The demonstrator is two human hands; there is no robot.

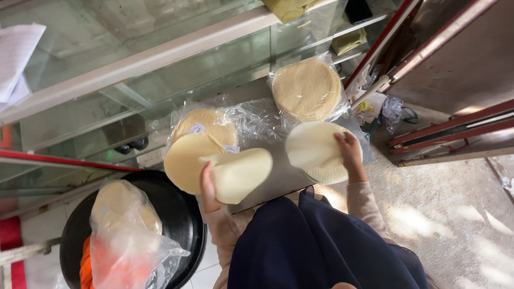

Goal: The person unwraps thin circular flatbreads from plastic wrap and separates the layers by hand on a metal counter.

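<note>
In clear bag (pixel 308 88): stacked round wafers; black basin (pixel 182 214) holds bagged wafers

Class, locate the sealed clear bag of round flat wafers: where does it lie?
In the head view the sealed bag of wafers lies at the far right of the metal tray, just beyond the right hand.

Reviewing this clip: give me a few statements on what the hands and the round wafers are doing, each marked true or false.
1. The left hand holds a bent pale wafer. True.
2. The right hand is empty. False: it grips a round wafer above a loose stack.
3. A bagged stack of wafers lies on the grey tabletop. True.
4. The black round tray holds nothing. False: a clear plastic bag rests in it.
</note>
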